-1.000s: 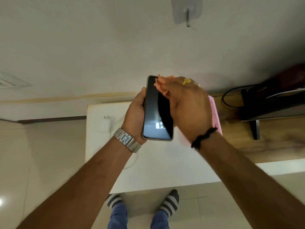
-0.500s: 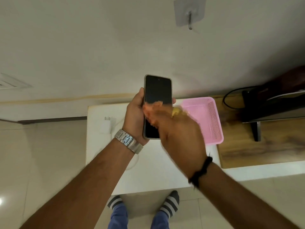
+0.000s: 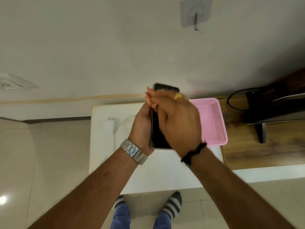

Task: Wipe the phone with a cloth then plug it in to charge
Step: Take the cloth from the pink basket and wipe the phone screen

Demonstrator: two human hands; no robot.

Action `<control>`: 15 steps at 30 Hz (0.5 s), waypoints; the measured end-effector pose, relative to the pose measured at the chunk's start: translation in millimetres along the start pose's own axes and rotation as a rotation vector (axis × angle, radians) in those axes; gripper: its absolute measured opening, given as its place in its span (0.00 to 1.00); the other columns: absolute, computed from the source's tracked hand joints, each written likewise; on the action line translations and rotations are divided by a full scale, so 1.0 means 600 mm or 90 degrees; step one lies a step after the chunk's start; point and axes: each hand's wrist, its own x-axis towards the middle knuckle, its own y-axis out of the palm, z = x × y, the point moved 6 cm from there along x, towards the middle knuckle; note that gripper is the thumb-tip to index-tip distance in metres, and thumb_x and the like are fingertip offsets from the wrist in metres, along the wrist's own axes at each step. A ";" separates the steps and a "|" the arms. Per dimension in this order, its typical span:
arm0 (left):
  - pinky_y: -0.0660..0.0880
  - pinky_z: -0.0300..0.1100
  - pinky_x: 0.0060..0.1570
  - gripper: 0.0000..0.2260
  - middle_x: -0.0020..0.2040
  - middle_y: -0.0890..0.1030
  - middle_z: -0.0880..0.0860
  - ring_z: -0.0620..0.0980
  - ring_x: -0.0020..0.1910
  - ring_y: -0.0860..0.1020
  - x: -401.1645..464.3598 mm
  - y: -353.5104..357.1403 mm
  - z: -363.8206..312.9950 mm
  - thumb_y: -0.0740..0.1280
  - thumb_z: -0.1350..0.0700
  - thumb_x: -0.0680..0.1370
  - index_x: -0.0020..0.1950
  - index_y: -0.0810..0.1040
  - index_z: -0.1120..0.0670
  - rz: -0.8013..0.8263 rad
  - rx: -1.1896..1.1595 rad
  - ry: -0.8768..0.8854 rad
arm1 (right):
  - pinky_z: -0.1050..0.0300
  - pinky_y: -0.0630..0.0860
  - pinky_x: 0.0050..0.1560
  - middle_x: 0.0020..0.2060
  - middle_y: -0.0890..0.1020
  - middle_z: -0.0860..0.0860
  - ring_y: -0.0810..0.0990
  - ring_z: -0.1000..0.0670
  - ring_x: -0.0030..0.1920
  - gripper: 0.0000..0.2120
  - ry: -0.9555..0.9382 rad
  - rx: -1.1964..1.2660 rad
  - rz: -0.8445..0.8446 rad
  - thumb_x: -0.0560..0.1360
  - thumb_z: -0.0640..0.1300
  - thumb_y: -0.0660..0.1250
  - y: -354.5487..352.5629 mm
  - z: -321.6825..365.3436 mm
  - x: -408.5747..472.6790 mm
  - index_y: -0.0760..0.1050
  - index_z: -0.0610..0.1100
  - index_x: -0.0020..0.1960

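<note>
- My left hand (image 3: pixel 143 128) grips the phone (image 3: pixel 159 129) upright above the white worktop (image 3: pixel 105 162).
- My right hand (image 3: pixel 179 123) lies across its dark screen, fingers bunched on an orange cloth (image 3: pixel 151 100).
- The white charger (image 3: pixel 109 125) lies on the worktop, left of the phone.
- A pink basket (image 3: pixel 216 119) sits to the right.

Silver link watch (image 3: pixel 134 151) left wrist; black band (image 3: pixel 193 153) right; gold ring (image 3: pixel 177 96); striped socks (image 3: pixel 171 206).

Charger (image 3: pixel 109 127) left of phone (image 3: pixel 158 138), basket (image 3: pixel 216 123) right
</note>
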 end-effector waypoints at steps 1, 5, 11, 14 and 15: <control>0.74 0.48 0.64 0.18 0.55 0.85 0.53 0.52 0.58 0.82 -0.002 0.001 0.003 0.61 0.41 0.82 0.56 0.85 0.50 0.007 -0.005 -0.013 | 0.47 0.81 0.53 0.57 0.85 0.49 0.83 0.45 0.56 0.21 0.016 -0.004 -0.005 0.80 0.51 0.55 -0.004 -0.013 0.021 0.83 0.47 0.61; 0.80 0.48 0.57 0.23 0.55 0.86 0.55 0.54 0.55 0.84 -0.006 -0.008 -0.016 0.59 0.38 0.82 0.60 0.84 0.52 0.004 -0.028 -0.024 | 0.46 0.81 0.55 0.58 0.84 0.45 0.83 0.43 0.56 0.22 0.064 -0.037 -0.026 0.80 0.51 0.55 -0.011 -0.037 0.002 0.82 0.44 0.62; 0.79 0.47 0.57 0.20 0.54 0.86 0.53 0.52 0.55 0.84 -0.011 -0.006 0.009 0.58 0.42 0.84 0.56 0.86 0.51 -0.002 -0.016 -0.027 | 0.52 0.80 0.55 0.58 0.85 0.48 0.83 0.46 0.56 0.25 0.022 -0.008 0.003 0.78 0.51 0.51 -0.008 -0.012 0.025 0.84 0.46 0.60; 0.82 0.48 0.51 0.22 0.52 0.87 0.54 0.54 0.50 0.86 -0.013 -0.005 -0.012 0.58 0.39 0.83 0.58 0.85 0.52 0.012 -0.011 -0.033 | 0.51 0.76 0.62 0.60 0.83 0.47 0.81 0.45 0.60 0.28 0.066 -0.043 0.002 0.78 0.54 0.49 -0.018 -0.038 0.029 0.82 0.45 0.63; 0.80 0.49 0.56 0.23 0.54 0.86 0.55 0.54 0.53 0.85 -0.012 -0.006 -0.020 0.58 0.39 0.83 0.59 0.85 0.52 0.004 -0.015 -0.025 | 0.53 0.75 0.65 0.62 0.82 0.49 0.80 0.46 0.62 0.27 0.073 -0.025 0.011 0.79 0.54 0.49 -0.011 -0.032 0.009 0.80 0.47 0.65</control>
